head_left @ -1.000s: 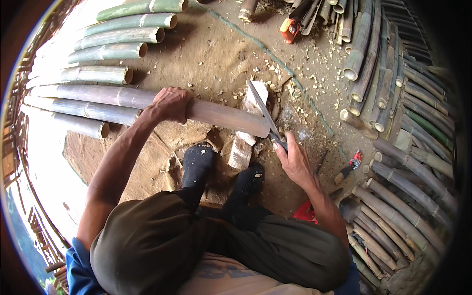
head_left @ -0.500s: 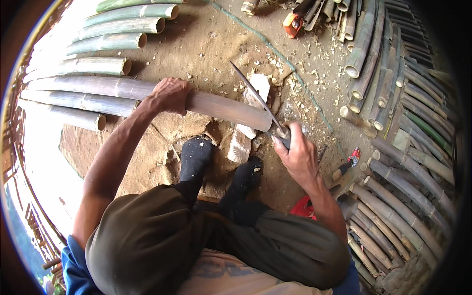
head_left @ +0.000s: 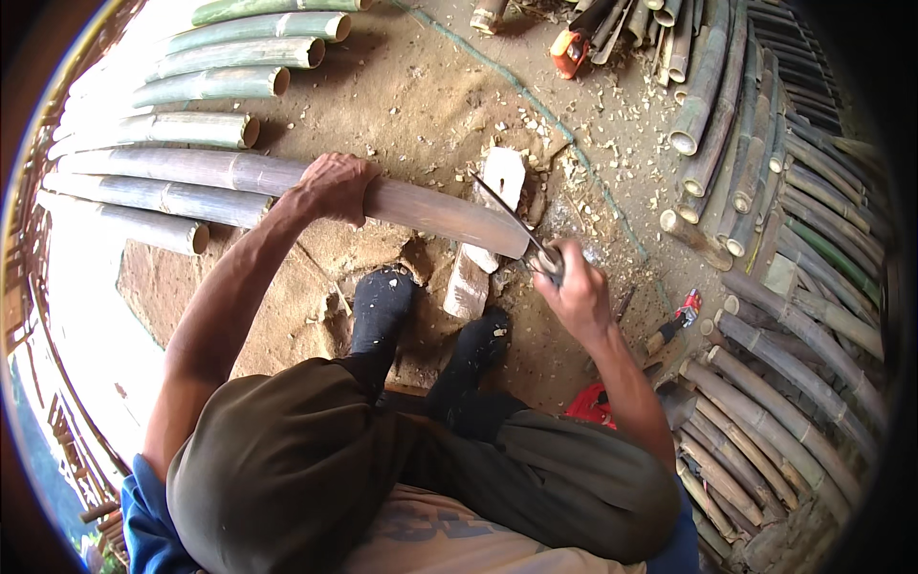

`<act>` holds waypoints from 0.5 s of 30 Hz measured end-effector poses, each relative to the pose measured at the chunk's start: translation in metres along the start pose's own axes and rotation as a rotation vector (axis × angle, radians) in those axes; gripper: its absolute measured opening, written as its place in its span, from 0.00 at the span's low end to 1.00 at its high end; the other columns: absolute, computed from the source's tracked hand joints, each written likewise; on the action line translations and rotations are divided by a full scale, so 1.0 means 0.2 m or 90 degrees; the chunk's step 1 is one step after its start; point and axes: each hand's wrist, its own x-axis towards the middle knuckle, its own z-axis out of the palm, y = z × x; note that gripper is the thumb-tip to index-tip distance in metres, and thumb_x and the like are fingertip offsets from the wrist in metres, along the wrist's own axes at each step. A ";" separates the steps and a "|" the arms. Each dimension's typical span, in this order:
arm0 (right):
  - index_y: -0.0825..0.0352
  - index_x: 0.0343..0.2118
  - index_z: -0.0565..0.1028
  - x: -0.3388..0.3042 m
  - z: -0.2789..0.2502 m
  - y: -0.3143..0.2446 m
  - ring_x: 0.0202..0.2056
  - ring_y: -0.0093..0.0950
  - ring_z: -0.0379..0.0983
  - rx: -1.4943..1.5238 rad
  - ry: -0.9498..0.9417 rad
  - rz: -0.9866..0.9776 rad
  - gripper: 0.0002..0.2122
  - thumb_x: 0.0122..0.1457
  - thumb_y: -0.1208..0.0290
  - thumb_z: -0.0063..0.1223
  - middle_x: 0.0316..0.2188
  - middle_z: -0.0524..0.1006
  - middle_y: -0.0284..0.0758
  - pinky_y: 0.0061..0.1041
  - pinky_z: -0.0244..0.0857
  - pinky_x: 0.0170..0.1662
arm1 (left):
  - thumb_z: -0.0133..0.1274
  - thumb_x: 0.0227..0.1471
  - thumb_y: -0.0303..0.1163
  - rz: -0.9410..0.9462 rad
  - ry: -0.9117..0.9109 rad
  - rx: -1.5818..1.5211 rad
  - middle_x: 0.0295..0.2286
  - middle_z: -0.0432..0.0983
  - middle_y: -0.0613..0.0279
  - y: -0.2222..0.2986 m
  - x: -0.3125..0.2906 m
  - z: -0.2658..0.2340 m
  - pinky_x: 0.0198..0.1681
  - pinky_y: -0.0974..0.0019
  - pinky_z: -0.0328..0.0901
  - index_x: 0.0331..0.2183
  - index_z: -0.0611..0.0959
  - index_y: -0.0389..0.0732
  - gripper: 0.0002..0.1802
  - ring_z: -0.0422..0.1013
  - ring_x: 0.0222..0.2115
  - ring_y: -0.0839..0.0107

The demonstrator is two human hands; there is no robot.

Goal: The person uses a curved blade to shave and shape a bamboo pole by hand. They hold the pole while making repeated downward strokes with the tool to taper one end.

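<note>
My left hand (head_left: 337, 185) is wrapped over a long brownish bamboo pole (head_left: 440, 212), which comes in from the left and slopes down to its right end. That end lies over a pale wooden block (head_left: 467, 284) on the ground. In my right hand (head_left: 577, 287) is the handle of a long, narrow, dark-bladed knife (head_left: 504, 206). Its blade slants up and left across the pole's right end. The fingers are closed on the handle; whether the blade touches the bamboo I cannot tell.
More bamboo poles (head_left: 225, 83) lie at the left, and stacks of poles (head_left: 765, 349) fill the right. Chips cover the ground round a green cord (head_left: 521, 88). An orange object (head_left: 568, 53) sits at the far side, a red-handled tool (head_left: 685, 310) to the right. My feet (head_left: 384, 301) are near the block.
The knife's blade has swung and foreshortened, its tip now nearer the pole. My right hand has shifted slightly; my left hand keeps its grip on the bamboo pole.
</note>
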 end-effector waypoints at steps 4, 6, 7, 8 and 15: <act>0.71 0.42 0.69 0.05 0.03 0.14 0.20 0.30 0.77 -0.087 -0.142 0.086 0.09 0.70 0.71 0.56 0.26 0.82 0.45 0.28 0.72 0.16 | 0.74 0.28 0.30 0.010 0.016 0.003 0.31 0.85 0.62 -0.04 0.02 0.04 0.36 0.59 0.78 0.38 0.86 0.47 0.27 0.80 0.30 0.64; 0.70 0.42 0.68 0.10 -0.05 -0.03 0.19 0.34 0.77 -0.049 -0.186 0.168 0.11 0.70 0.68 0.57 0.25 0.81 0.45 0.34 0.73 0.17 | 0.74 0.30 0.30 0.004 0.056 0.018 0.32 0.86 0.62 -0.17 -0.05 0.14 0.36 0.58 0.78 0.39 0.86 0.47 0.27 0.80 0.30 0.64; 0.71 0.42 0.68 0.08 -0.07 -0.09 0.21 0.37 0.79 -0.004 -0.129 0.131 0.13 0.68 0.67 0.59 0.27 0.81 0.45 0.35 0.73 0.19 | 0.74 0.30 0.30 -0.001 0.087 0.032 0.33 0.86 0.62 -0.22 -0.07 0.14 0.36 0.57 0.78 0.40 0.86 0.47 0.28 0.80 0.30 0.64; 0.71 0.42 0.68 0.07 -0.11 -0.16 0.21 0.37 0.79 0.004 -0.074 0.060 0.14 0.68 0.67 0.60 0.27 0.81 0.45 0.34 0.73 0.19 | 0.74 0.31 0.29 -0.001 0.087 0.024 0.33 0.85 0.62 -0.20 -0.10 0.18 0.38 0.57 0.78 0.39 0.85 0.47 0.27 0.80 0.31 0.64; 0.72 0.45 0.67 0.00 0.12 0.09 0.22 0.38 0.80 -0.051 -0.042 0.016 0.15 0.66 0.71 0.62 0.26 0.81 0.47 0.38 0.75 0.21 | 0.73 0.31 0.27 0.054 0.155 0.036 0.33 0.82 0.64 -0.14 -0.07 0.07 0.41 0.57 0.77 0.37 0.82 0.47 0.25 0.79 0.34 0.64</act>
